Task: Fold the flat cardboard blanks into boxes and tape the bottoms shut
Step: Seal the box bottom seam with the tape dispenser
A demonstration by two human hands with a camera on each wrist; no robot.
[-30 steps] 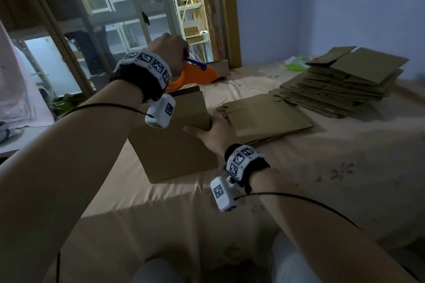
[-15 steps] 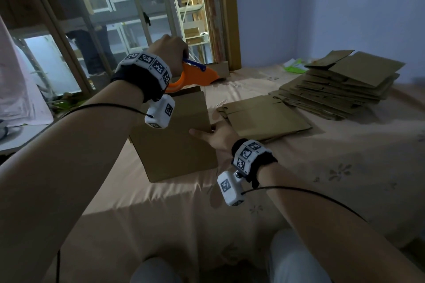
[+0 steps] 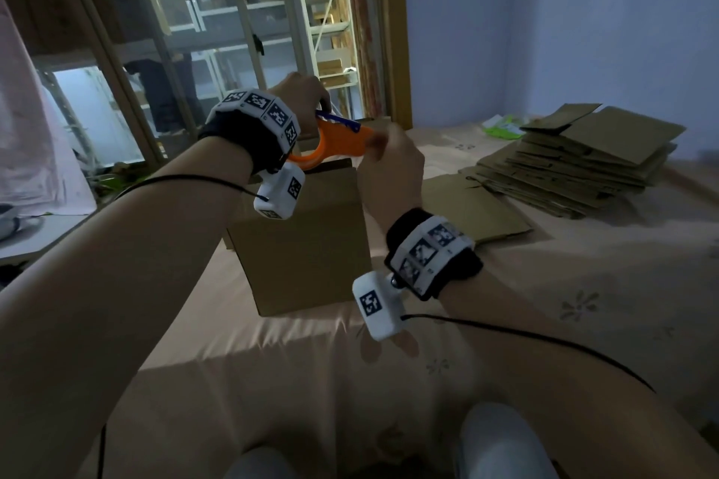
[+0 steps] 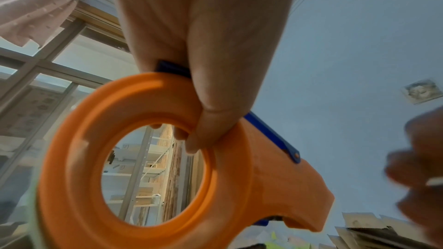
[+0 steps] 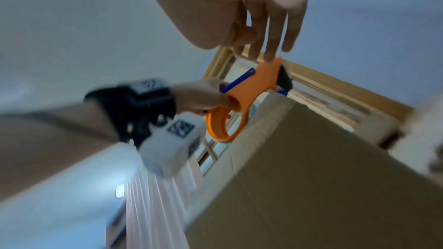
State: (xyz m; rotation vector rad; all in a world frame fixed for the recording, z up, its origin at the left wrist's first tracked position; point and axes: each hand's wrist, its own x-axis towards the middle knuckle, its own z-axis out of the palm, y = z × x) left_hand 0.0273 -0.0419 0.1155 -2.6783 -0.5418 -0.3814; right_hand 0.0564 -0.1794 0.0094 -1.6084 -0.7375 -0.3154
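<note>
A folded-up brown cardboard box stands on the peach cloth, seen from below in the right wrist view. My left hand grips the ring handle of an orange tape dispenser just above the box's top edge; its fingers curl through the ring. My right hand is raised at the dispenser's front end. Its fingers are mostly straight and their tips reach the dispenser's nose. The picture is blurred there, and no tape strip shows.
A single flat blank lies right of the box. A tall stack of flat blanks sits at the back right, with a green packet behind it. Glass doors stand beyond the far edge. My knees are below.
My right hand left the box's right side and rose to the dispenser's front end. The left hand and dispenser stayed above the box's top. The box has not moved.
</note>
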